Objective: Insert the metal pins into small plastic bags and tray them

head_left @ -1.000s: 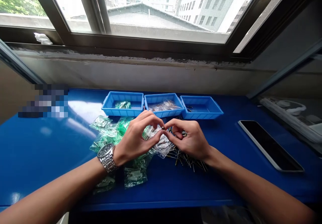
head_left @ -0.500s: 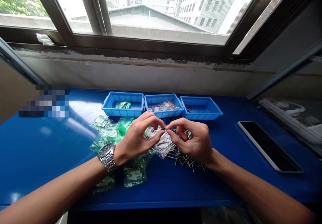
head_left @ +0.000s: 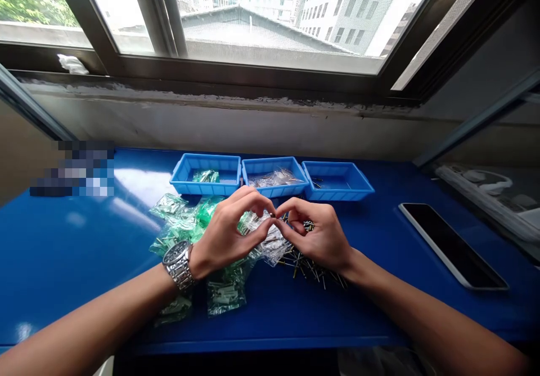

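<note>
My left hand (head_left: 230,231), with a metal watch (head_left: 179,263) on its wrist, pinches a small dark object (head_left: 273,215) too small to name. The fingertips of my right hand (head_left: 318,231) are pinched together at the same spot, touching or nearly touching the left ones. Below the hands lie clear plastic bags (head_left: 272,244) of small parts and a loose heap of thin metal pins (head_left: 312,269), partly covered by my right hand. Green plastic bags (head_left: 226,294) of parts spread under and left of my left hand.
Three blue bins stand in a row behind the hands: the left (head_left: 230,186), middle (head_left: 274,194) and right (head_left: 341,193). A phone (head_left: 453,246) lies at the right of the blue table (head_left: 105,241). A window frame (head_left: 253,75) rises behind.
My right hand has shifted slightly left, and its fingertips have come closer to those of my left hand. The left hand has barely moved.
</note>
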`<state>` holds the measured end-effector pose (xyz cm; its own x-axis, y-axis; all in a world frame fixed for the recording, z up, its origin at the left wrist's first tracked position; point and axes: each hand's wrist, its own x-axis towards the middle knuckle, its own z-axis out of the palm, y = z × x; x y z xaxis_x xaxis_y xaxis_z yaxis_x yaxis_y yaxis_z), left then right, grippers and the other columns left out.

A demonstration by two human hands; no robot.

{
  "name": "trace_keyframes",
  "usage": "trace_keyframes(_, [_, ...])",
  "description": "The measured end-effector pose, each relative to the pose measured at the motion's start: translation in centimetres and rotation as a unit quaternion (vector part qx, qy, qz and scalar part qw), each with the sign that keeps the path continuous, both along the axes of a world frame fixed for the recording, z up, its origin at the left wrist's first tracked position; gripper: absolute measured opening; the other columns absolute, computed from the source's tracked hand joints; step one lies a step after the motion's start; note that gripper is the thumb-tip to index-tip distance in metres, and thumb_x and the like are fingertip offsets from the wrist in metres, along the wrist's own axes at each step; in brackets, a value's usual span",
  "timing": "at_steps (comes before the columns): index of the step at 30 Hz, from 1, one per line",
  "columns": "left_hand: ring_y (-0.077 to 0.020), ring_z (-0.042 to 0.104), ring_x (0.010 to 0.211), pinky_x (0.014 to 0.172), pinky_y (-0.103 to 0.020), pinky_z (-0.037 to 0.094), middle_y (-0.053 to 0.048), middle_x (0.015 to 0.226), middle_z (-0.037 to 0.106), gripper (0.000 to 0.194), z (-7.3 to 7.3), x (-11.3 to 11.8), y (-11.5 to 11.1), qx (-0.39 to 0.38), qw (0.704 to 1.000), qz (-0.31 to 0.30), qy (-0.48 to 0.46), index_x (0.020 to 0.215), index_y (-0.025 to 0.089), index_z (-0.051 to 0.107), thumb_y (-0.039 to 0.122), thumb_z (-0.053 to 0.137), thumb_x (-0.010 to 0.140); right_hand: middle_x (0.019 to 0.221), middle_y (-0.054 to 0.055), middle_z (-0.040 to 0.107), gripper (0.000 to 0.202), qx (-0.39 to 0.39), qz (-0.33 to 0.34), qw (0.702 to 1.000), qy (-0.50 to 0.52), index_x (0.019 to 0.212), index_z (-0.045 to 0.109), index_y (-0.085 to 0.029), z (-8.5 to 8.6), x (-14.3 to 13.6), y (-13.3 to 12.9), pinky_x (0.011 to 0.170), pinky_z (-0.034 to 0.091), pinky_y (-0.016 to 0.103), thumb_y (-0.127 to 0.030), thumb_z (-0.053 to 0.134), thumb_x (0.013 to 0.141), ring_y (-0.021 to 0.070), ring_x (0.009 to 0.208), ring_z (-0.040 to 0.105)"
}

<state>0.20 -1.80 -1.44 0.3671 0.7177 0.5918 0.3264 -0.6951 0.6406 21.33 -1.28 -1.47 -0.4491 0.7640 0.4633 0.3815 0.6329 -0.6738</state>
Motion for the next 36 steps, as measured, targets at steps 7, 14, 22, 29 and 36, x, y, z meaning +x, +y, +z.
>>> trace_keyframes(7, [-0.0163,0.058,0.081,0.07,-0.032,0.049,-0.003,0.087,0.063,0.004,-0.02,-0.1,-0.03,-0.003,1.0,-0.001,-0.001,0.098,0.016,0.068,0.017,0.067,0.094,0.056,-0.008,0.044,0.01,-0.003,0.003,1.0,0.0,0.095,0.072,-0.015,-0.02,-0.05,0.11,0.047,0.034,0.024,-0.025,0.072,0.092,0.0081,0.047,0.041])
trace_keyframes(14, [-0.016,0.058,0.082,0.071,-0.031,0.05,-0.003,0.088,0.064,0.004,-0.09,-0.12,0.19,0.0,1.0,0.02,-0.005,0.098,0.017,0.068,0.018,0.068,0.095,0.055,-0.008,0.047,0.004,0.079,-0.035,0.996,0.025,0.093,0.072,-0.016,0.5,0.22,-0.09,0.046,0.038,0.022,-0.019,0.071,0.091,0.0071,0.045,0.043])
trace_keyframes(22, [-0.0173,0.059,0.082,0.072,-0.032,0.05,-0.005,0.089,0.064,0.005,-0.18,0.14,0.06,-0.02,0.999,-0.027,0.021,0.099,0.015,0.068,0.017,0.066,0.095,0.056,-0.009,0.048,0.007,0.154,-0.022,0.987,0.031,0.095,0.071,-0.017,0.56,-0.06,-0.61,0.044,0.037,0.021,-0.016,0.073,0.089,0.0059,0.043,0.042])
trace_keyframes(29, [-0.0174,0.059,0.082,0.071,-0.031,0.05,-0.005,0.088,0.064,0.006,-0.09,0.15,-0.06,-0.019,0.999,-0.027,0.022,0.1,0.015,0.068,0.016,0.065,0.095,0.056,-0.009,0.046,0.007,0.146,-0.02,0.989,0.031,0.095,0.071,-0.017,0.58,0.01,-0.52,0.045,0.037,0.022,-0.016,0.074,0.088,0.006,0.044,0.042])
trace_keyframes(36, [-0.0152,0.059,0.083,0.073,-0.03,0.051,-0.003,0.09,0.066,0.004,-0.08,0.03,-0.05,-0.002,1.0,0.011,-0.018,0.098,0.017,0.066,0.015,0.067,0.094,0.055,-0.009,0.044,0.003,0.065,-0.032,0.997,0.025,0.092,0.072,-0.017,0.44,-0.02,-0.18,0.045,0.036,0.022,-0.019,0.071,0.09,0.0074,0.045,0.042])
